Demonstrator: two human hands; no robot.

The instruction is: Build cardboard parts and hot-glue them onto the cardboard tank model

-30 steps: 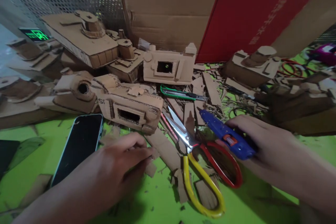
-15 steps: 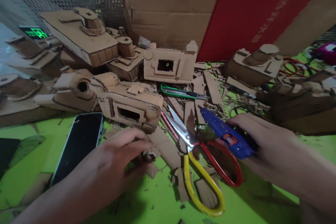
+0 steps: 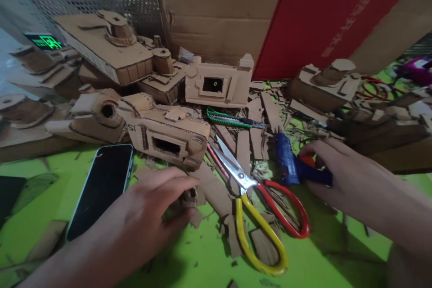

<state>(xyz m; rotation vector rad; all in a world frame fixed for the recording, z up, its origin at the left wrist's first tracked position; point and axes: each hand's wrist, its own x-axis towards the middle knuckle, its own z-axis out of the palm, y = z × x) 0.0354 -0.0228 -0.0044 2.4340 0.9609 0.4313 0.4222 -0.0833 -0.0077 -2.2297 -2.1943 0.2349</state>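
My right hand (image 3: 337, 168) is closed round the handle of a blue hot glue gun (image 3: 286, 158) with an orange trigger. Its nozzle points away from me, over cardboard scraps. In my left hand (image 3: 158, 209), a small rolled cardboard piece (image 3: 191, 195) sits between the thumb and fingers, partly hidden by them. Scissors (image 3: 243, 181) with one red and one yellow handle lie partly open between my hands. Just beyond the left hand rests a cardboard camera model (image 3: 168, 132) with a rectangular opening.
A phone (image 3: 101, 184) lies beside my left forearm. Behind the scissors is a green utility knife (image 3: 232, 119) among scraps. Another cardboard camera (image 3: 219, 84) stands farther back, more cardboard models (image 3: 104, 49) crowd the left, and one (image 3: 324, 83) stands right. A large cardboard panel (image 3: 216, 9) closes the back.
The glue gun has turned in my right hand, from lying slanted on its side to nozzle pointing away, and moved slightly right. My left hand stays nearly in place round the cardboard roll.
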